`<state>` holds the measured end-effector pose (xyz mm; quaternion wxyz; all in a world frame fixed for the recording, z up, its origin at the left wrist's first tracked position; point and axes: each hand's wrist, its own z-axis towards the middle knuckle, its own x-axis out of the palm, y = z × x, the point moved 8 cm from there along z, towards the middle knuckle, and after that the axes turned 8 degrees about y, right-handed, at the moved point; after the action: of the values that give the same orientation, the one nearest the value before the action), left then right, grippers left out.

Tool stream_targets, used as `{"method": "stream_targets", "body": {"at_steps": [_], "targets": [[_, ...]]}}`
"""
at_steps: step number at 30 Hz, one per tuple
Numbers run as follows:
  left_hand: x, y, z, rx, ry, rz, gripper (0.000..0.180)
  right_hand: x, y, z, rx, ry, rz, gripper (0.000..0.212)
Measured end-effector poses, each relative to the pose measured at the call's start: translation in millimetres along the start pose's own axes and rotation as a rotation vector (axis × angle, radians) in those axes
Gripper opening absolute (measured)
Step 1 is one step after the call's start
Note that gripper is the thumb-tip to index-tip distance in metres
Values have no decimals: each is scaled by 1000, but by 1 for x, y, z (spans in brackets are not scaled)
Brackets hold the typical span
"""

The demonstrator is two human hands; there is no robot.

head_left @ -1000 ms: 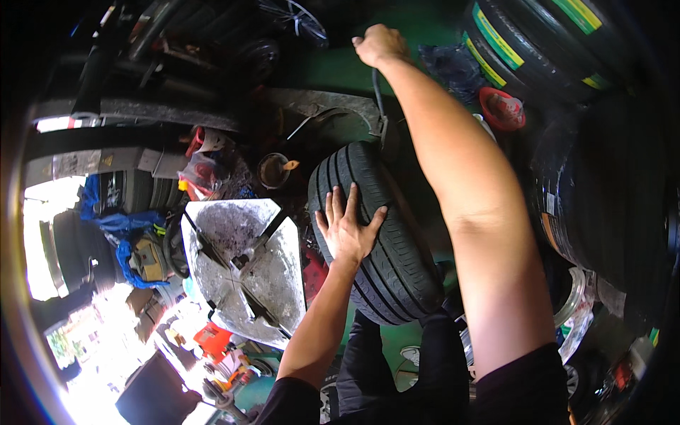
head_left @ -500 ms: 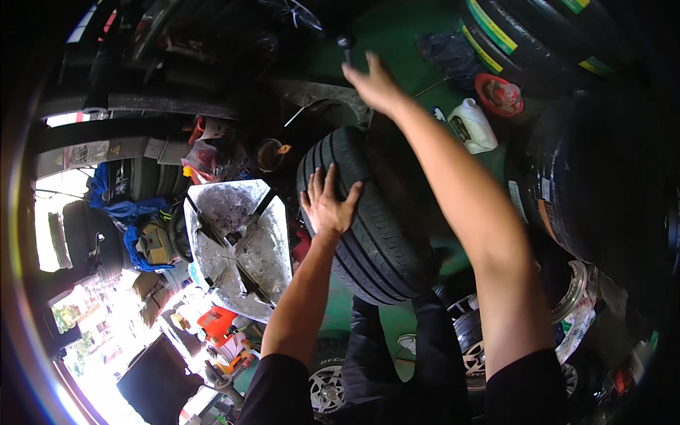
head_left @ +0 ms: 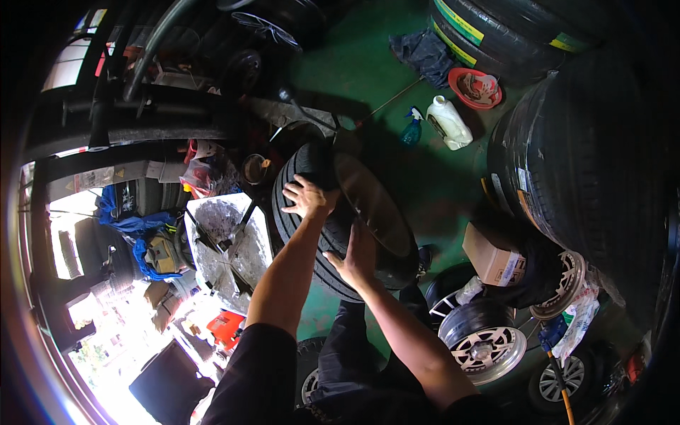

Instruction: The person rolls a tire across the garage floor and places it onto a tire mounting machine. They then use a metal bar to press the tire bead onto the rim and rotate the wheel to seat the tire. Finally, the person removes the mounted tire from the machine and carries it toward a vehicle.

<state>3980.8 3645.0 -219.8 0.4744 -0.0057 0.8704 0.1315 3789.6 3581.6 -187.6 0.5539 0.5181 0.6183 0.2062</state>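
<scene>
Green floor (head_left: 340, 64): we see a painted surface, scuffed and patched with dark stains.
Spray bottle (head_left: 411, 129): we find it on the green paint, dark-bodied with a blue trigger head, just beside the jug.
White jug (head_left: 457, 131): we see its open neck toward the spray bottle's side.
Red bowl (head_left: 489, 105): we have it near the jug, something pale and brown inside.
Dark crumpled sheet (head_left: 425, 57): we see it in a heap near the bowl; cloth or plastic, we cannot tell.
Banded tyres (head_left: 489, 53): we see them stacked beyond the bowl, with green and yellow strips.
Spoked rim (head_left: 485, 350): we have it tilted, its pale face showing.
</scene>
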Motion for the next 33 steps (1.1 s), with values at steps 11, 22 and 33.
{"method": "stream_targets", "body": {"at_steps": [11, 22, 33], "targets": [[1, 1, 14, -8, -66, -23, 96, -17, -8, 10, 236, -86, -68, 121], [-19, 67, -47, 483, -194, -558, 102, -16, -13, 2, 268, -240, -257, 99], [129, 70, -147, 216, -276, -1373, 94, -88, -120, 60, 108, -160, -167, 95]]}}
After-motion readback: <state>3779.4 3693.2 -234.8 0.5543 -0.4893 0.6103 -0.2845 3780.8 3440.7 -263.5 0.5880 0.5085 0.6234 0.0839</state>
